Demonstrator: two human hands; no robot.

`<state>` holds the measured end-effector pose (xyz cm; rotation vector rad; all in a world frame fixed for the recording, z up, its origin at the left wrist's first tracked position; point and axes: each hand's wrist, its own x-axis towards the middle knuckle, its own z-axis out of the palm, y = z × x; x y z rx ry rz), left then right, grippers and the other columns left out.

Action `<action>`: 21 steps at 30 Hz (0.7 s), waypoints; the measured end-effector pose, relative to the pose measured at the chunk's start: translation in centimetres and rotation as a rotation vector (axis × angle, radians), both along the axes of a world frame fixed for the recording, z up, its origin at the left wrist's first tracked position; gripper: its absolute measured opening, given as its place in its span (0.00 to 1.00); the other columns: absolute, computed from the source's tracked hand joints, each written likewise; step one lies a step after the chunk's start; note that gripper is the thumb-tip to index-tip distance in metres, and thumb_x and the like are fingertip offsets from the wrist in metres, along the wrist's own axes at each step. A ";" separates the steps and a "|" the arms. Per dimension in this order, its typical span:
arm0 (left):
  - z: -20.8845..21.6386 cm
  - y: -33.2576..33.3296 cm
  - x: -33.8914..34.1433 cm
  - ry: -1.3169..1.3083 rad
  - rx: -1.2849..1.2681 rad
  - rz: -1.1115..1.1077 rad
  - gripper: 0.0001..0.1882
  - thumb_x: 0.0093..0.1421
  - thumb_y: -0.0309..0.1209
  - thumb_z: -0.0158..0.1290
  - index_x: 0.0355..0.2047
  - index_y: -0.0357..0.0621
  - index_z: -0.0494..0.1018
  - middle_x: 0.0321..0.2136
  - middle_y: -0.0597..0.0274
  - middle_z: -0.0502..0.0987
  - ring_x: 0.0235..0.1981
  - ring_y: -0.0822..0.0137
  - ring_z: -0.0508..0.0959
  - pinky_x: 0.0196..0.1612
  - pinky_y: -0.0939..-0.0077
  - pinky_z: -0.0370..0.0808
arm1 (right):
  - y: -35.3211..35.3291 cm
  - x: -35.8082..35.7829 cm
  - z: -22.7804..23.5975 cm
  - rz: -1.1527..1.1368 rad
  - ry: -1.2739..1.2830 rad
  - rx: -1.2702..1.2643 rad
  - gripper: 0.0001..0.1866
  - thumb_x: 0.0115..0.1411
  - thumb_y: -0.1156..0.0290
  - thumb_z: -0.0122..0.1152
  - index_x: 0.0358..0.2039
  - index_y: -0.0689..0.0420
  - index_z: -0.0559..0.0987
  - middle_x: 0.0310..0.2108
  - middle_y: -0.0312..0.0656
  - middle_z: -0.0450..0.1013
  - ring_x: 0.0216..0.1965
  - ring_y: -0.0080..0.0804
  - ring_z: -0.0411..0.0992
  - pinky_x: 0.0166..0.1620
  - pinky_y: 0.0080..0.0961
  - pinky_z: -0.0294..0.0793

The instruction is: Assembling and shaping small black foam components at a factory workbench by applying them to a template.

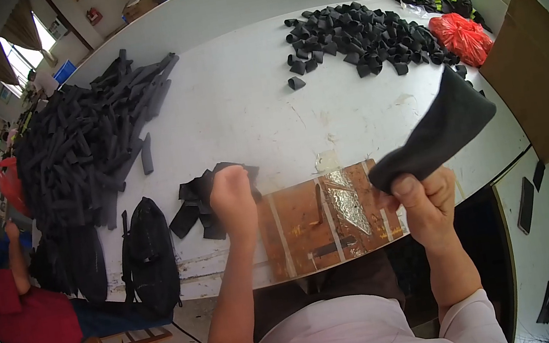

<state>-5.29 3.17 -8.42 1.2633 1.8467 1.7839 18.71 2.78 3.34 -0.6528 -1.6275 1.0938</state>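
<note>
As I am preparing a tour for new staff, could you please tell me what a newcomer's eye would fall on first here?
Probably the bright red bag at the far right of the white table, beside a heap of short black pieces. The big pile of long dark pieces on the left might come next, then the flared black piece held up in the right hand.

A: What does the white table (228, 100) carry?
B: Black strips (83, 129) heaped left; dark loops (353, 35) far right, beside a red bag (464, 40).
A: And nearer?
B: A brown board (297, 225) at the front edge, flat pieces (186, 219) just left of it.
</note>
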 end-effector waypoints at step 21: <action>3.4 -5.8 -0.7 0.495 -0.062 -0.402 0.11 0.41 0.19 0.54 0.27 0.46 0.76 0.45 0.55 0.68 0.47 0.58 0.67 0.48 0.66 0.62 | -7.3 0.9 -13.3 0.458 -0.061 -0.932 0.26 0.55 0.54 0.52 0.43 0.67 0.68 0.31 0.42 0.70 0.32 0.26 0.68 0.35 0.20 0.68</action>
